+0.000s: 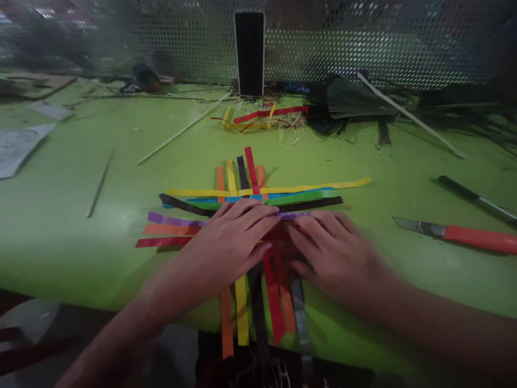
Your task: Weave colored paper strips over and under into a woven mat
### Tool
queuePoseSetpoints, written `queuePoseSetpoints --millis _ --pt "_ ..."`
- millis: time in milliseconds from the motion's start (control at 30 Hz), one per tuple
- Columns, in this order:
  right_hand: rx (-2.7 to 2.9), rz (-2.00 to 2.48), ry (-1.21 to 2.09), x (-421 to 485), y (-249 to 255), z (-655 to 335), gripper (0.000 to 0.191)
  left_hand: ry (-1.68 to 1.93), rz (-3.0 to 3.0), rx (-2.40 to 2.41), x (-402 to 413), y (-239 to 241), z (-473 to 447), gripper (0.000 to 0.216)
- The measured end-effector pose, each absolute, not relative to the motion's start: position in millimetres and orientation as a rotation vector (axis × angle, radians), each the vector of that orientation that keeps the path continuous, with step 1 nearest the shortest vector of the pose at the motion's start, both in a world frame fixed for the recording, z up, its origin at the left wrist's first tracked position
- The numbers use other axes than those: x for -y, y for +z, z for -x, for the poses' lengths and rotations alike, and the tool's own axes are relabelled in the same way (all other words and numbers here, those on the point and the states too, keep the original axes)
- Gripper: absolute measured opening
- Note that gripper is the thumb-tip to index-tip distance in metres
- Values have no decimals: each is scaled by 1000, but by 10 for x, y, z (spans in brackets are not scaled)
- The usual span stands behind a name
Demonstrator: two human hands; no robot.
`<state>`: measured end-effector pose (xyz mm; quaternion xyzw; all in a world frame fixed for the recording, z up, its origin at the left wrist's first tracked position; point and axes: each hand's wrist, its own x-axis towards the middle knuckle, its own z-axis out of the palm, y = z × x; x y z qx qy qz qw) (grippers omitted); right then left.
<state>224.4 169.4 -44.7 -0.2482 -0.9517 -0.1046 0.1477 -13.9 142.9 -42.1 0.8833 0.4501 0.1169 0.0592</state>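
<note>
Several coloured strips cross in a loose weave on the green tabletop. My left hand (238, 234) lies over the middle of the weave with fingers stretched out, pressing on the strips. At the right side of the weave, my right hand (327, 242) has bent fingers closed around a dark grey strip (298, 302), whose upper part is hidden. A purple strip (159, 218) runs under both hands. Above them lie a yellow strip (315, 188), a green strip (307, 198) and a black strip (181, 203). Red (273, 299), yellow (241, 307) and orange (226, 318) strips hang toward me past the table edge.
A red-handled knife (476, 237) lies to the right, with a dark-handled tool (464, 188) behind it. A phone (249, 54) stands upright against a perforated metal panel (194, 48). Thin sticks (183, 129), strip scraps (266, 114) and dark fibres (355, 99) lie toward the back.
</note>
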Motion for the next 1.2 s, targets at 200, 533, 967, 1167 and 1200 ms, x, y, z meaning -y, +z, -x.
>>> queuePoseSetpoints --millis 200,533,967,1167,1200 --pt "2723 725 -293 -1679 -451 -2241 28 356 -2674 -1347 -1432 -420 146 38" --pt "2747 756 -346 -1641 -457 -2198 26 385 -2618 -1355 -1445 -414 157 36" --pt "2698 701 -363 -1634 -512 -2204 24 353 -2641 -1362 -1449 -419 168 36" --pt "2728 710 -356 -1629 -497 -2182 20 349 -2644 -1378 -1432 -429 160 35" --pt "2722 704 -352 -1627 -499 -2180 19 346 -2644 -1376 -1431 -431 162 36"
